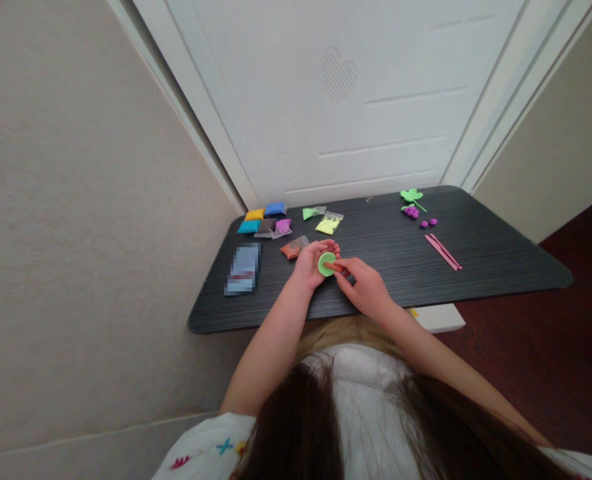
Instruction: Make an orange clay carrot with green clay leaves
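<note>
My left hand (312, 265) is turned palm up with its fingers loosely curled. On it rests a round, flat light-green clay disc (327, 257). From the right, my right hand (366, 283) pinches an orange clay stick (333, 267) between thumb and fingers. The stick's tip lies over the middle of the disc; whether the two are joined I cannot tell. Just beyond my left hand is an opened clear packet of orange clay (292, 249), partly behind the fingers.
Clay packets lie at the dark table's (376, 233) back left: blue (275, 209), yellow (255, 215), teal (249, 227), purple (283, 227), pale yellow (329, 223). A blurred blue rectangle (244, 268) sits left. At right are a green leaf shape (411, 195), purple balls (411, 212) and pink tools (443, 252).
</note>
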{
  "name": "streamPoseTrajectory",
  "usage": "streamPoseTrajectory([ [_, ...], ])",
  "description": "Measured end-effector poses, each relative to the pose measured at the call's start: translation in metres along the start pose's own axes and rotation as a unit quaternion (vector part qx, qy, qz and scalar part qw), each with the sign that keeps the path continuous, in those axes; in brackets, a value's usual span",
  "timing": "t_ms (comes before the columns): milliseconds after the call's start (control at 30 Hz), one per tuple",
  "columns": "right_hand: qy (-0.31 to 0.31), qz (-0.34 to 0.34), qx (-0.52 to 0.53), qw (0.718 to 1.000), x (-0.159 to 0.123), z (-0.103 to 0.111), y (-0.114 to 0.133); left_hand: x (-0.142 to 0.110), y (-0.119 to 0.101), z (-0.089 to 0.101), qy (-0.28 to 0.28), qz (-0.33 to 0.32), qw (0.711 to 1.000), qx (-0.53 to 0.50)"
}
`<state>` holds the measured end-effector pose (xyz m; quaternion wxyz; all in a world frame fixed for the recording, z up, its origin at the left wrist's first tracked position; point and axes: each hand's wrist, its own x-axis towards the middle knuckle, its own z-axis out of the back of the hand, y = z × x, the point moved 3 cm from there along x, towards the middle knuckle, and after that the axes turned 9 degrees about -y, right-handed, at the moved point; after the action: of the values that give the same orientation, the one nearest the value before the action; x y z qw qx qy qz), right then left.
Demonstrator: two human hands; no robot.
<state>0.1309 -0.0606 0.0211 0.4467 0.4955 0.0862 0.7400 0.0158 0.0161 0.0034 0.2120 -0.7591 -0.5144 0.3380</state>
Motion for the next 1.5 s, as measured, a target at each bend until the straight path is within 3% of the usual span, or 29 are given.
streamPoseTrajectory([
  [467, -0.009, 0.001, -0.003, 1.0, 0.0, 0.0, 0.002, -0.001, 0.001, -0.003, 0.002, -0.021, 0.999, 0.048],
  [800, 0.004, -0.006, -0.036, 0.999, -0.001, -0.001, -0.001, -0.001, 0.005, -0.005, 0.006, -0.122, 0.977, 0.176],
  [1500, -0.003, -0.016, -0.009, 1.0, 0.0, 0.0, 0.002, -0.005, 0.007, -0.011, 0.022, -0.113, 0.972, 0.203],
])
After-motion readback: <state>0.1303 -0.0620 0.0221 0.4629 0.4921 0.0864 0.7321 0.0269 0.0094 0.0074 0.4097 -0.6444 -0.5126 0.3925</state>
